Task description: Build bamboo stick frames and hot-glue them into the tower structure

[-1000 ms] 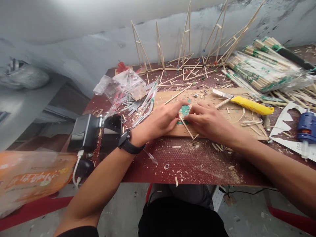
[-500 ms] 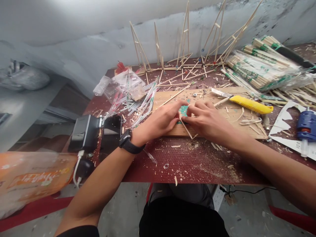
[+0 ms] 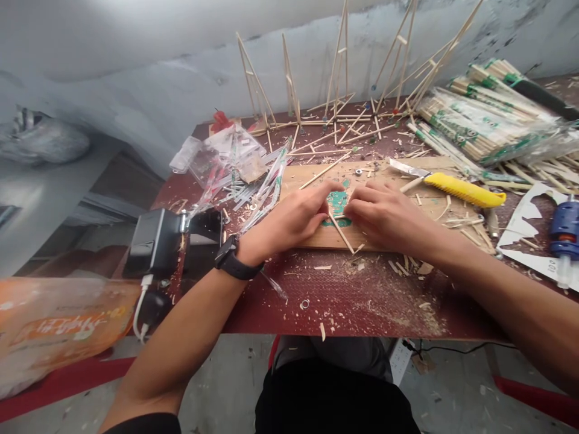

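My left hand (image 3: pixel 289 220) and my right hand (image 3: pixel 384 214) meet over a wooden board (image 3: pixel 407 226) on the dark red table (image 3: pixel 344 301). Both have fingers curled and pinched on thin bamboo sticks (image 3: pixel 340 230) that cross between them. A green-marked patch (image 3: pixel 337 201) on the board shows between the fingertips. A black watch (image 3: pixel 231 263) is on my left wrist.
A yellow-handled utility knife (image 3: pixel 452 187) lies on the board to the right. Further right are a blue glue gun (image 3: pixel 564 232) and packs of bamboo sticks (image 3: pixel 474 126). Stick frames (image 3: pixel 339 78) stand by the wall. Plastic wrappers (image 3: pixel 226 160) and a black charger (image 3: pixel 156 241) sit left.
Both hands stay on the board; my fingers have shifted slightly on the sticks. The view has drifted a little.
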`<state>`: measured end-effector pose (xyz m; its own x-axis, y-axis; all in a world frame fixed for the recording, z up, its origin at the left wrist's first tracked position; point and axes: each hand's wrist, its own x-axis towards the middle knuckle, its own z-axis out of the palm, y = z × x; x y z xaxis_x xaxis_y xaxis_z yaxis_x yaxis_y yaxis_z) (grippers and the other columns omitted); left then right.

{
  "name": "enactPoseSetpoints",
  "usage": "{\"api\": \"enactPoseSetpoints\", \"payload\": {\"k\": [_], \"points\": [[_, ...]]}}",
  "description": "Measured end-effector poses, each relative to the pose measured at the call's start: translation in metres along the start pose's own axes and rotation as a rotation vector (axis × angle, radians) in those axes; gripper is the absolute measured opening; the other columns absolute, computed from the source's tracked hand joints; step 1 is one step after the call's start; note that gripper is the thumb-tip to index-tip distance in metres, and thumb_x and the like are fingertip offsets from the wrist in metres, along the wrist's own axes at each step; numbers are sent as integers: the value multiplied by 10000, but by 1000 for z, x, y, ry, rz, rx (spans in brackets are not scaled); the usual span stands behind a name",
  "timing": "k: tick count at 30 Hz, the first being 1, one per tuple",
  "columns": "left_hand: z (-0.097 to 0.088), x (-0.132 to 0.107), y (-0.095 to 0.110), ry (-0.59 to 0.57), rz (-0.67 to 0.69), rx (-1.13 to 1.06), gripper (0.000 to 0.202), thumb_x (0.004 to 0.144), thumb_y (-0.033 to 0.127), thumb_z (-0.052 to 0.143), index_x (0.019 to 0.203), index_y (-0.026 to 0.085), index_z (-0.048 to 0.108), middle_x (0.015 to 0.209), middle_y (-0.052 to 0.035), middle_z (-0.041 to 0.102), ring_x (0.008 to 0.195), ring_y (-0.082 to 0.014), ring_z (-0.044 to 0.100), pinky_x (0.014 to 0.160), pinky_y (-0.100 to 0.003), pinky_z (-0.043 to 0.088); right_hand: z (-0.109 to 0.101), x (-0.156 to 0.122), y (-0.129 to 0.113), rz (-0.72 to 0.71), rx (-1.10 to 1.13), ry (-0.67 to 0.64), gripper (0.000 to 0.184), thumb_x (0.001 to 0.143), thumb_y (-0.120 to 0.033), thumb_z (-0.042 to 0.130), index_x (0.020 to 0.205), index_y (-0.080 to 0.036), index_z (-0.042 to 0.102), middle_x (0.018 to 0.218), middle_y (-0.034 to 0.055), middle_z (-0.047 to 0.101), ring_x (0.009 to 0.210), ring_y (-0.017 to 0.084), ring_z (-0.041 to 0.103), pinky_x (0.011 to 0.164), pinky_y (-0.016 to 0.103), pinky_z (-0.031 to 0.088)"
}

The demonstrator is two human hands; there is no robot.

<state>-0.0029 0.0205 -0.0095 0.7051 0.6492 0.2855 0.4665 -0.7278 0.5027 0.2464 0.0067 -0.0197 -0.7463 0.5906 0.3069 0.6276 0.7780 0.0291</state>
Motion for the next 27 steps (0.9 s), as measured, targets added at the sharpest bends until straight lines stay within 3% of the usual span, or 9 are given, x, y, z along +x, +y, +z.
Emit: {"api": "enactPoseSetpoints", "payload": {"k": [11, 22, 27], "points": [[2, 0, -1, 15, 57, -19, 499, 913, -20, 541, 1385, 144, 531, 941, -18, 733, 872, -151, 717, 876, -291, 589, 2, 1, -4, -44, -103, -37, 262, 1100, -137, 451, 1105, -126, 713, 1081, 159, 716, 969, 293, 567, 889, 405, 402], [4, 0, 0, 36, 64, -44, 490, 910, -35, 556, 1371, 130, 549, 930, -14, 735, 867, -140, 719, 872, -279, 591, 2, 2, -2, -96, -91, -5, 229, 1098, -147, 489, 1043, -119, 709, 1077, 159, 717, 936, 283, 579, 896, 403, 432], [-10, -3, -1, 62, 50, -66, 461, 951, 32, 584, 1400, 127, 540, 942, -14, 761, 845, -133, 740, 848, -275, 585, 3, 1, -2, -59, -44, 10, 226, 1100, -167, 509, 1030, -126, 720, 1017, 149, 710, 959, 278, 584, 909, 396, 408]]}}
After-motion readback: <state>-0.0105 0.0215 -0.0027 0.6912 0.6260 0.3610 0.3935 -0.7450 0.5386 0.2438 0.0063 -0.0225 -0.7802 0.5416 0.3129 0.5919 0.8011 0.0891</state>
